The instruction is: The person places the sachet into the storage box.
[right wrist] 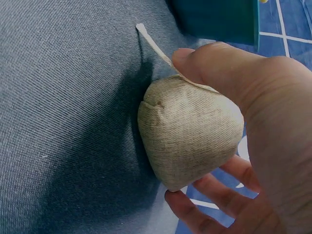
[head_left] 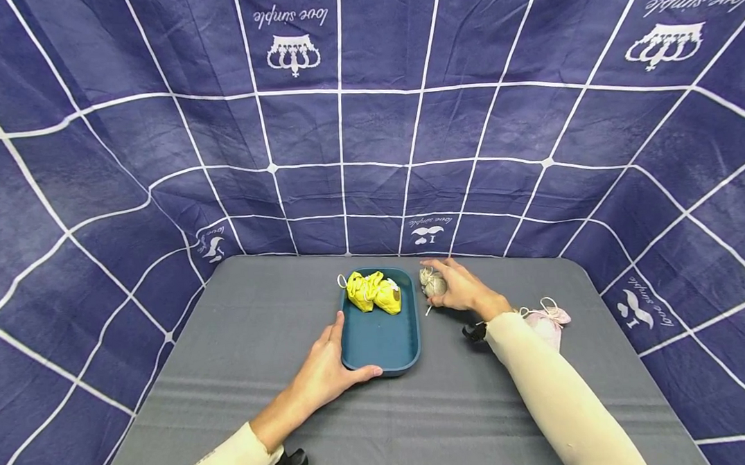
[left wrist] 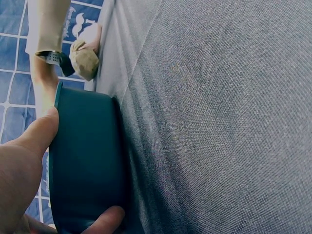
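My left hand (head_left: 322,370) holds the near left corner of a dark teal tray (head_left: 380,346), thumb at the near rim and fingers along the left side. Inside the tray's far half lie two yellow drawstring pouches (head_left: 362,292), side by side; one has a brown patch. Just right of the tray, my right hand (head_left: 459,288) grips a small beige drawstring pouch (right wrist: 190,129) between thumb and fingers. In the right wrist view the pouch looks plump, and its pale cord (right wrist: 155,46) trails toward the tray.
A pink drawstring pouch (head_left: 548,325) lies on the grey cloth-covered table (head_left: 240,349), partly behind the right forearm. The left wrist view shows an olive-beige pouch (left wrist: 84,61) beside it, mostly hidden in the head view. Blue gridded cloth (head_left: 368,128) encloses the back and sides.
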